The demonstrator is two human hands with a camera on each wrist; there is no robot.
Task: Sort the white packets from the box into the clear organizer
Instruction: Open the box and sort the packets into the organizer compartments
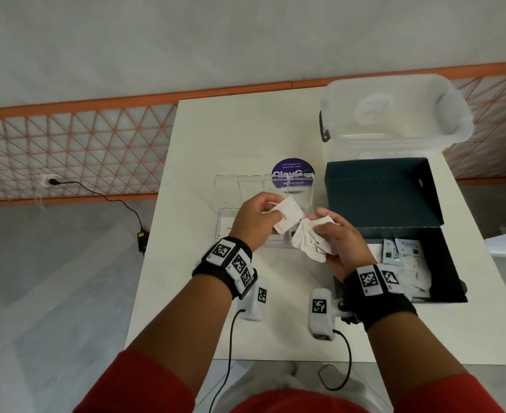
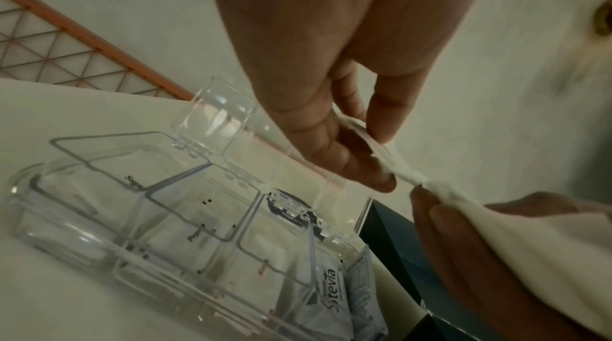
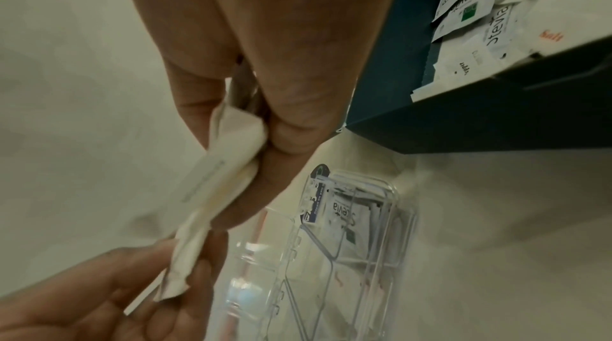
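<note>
My left hand pinches one white packet above the clear organizer, whose lids stand open. In the left wrist view the left hand holds that packet by its edge between thumb and fingers. Just to the right, my right hand grips a bunch of several white packets; the single packet's far end meets this bunch. The right hand clamps the bunch in the right wrist view. More packets lie in the dark open box. A Stevia packet sits in the organizer's right compartment.
A large clear plastic bin stands behind the box at the table's far right. A purple round sticker lies behind the organizer lids. The white table's left edge drops to the floor, where a cable and adapter lie.
</note>
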